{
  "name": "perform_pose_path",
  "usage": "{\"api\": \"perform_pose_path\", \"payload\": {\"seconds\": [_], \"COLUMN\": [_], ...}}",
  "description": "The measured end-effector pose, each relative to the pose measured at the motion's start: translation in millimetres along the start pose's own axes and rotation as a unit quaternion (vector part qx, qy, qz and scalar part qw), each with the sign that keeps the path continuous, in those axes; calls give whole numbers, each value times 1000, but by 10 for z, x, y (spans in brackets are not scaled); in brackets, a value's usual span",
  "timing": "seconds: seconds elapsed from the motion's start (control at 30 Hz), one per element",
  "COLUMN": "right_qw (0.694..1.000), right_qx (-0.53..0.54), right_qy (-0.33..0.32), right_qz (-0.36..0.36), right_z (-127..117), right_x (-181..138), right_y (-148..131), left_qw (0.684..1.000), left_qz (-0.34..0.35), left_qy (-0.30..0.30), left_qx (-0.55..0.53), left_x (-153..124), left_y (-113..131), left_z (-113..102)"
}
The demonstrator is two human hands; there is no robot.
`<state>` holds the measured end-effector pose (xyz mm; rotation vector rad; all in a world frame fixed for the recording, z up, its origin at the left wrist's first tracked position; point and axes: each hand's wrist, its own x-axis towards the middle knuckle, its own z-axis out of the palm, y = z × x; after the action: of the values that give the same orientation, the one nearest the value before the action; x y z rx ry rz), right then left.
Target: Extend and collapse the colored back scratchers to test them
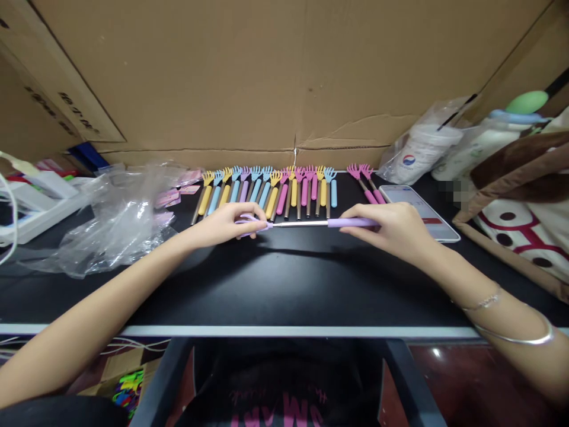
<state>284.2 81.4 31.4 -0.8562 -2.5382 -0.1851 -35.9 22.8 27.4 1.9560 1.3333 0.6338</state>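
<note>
A purple back scratcher (300, 224) with a metal rod is held level above the black table, its rod showing between my hands. My left hand (240, 221) pinches the claw end, fingers closed around it. Around the purple handle at the other end, my right hand (386, 225) is closed. Behind them lies a row of several back scratchers (267, 193) in yellow, blue, purple and pink, claws toward the cardboard wall. Two pink back scratchers (367, 182) lie apart at the right of the row.
Clear plastic bags (106, 219) are heaped at the left, beside a white power strip (40, 201). A phone (420, 210), a lidded cup (422, 148), a bottle (493, 142) and a brown-white bag (528, 207) stand or lie at the right. A cardboard wall (213, 77) closes the back.
</note>
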Motion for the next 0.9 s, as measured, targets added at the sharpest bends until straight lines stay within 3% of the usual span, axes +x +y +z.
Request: {"api": "perform_pose_path", "payload": {"seconds": [0.3,0.57,0.9], "right_qw": [997,976,942], "right_qx": [51,163,288], "right_qy": [-22,-105,-114], "right_qz": [53,104,130], "right_z": [-4,-28,163], "right_x": [15,68,64], "right_y": [21,148,67], "left_qw": [998,999,1000], "left_qz": [-2,-8,0], "left_qy": [-57,-50,5], "left_qx": [-33,-16,11], "left_x": [-7,4,-13], "left_y": [17,-11,-28], "left_z": [0,-86,-115]}}
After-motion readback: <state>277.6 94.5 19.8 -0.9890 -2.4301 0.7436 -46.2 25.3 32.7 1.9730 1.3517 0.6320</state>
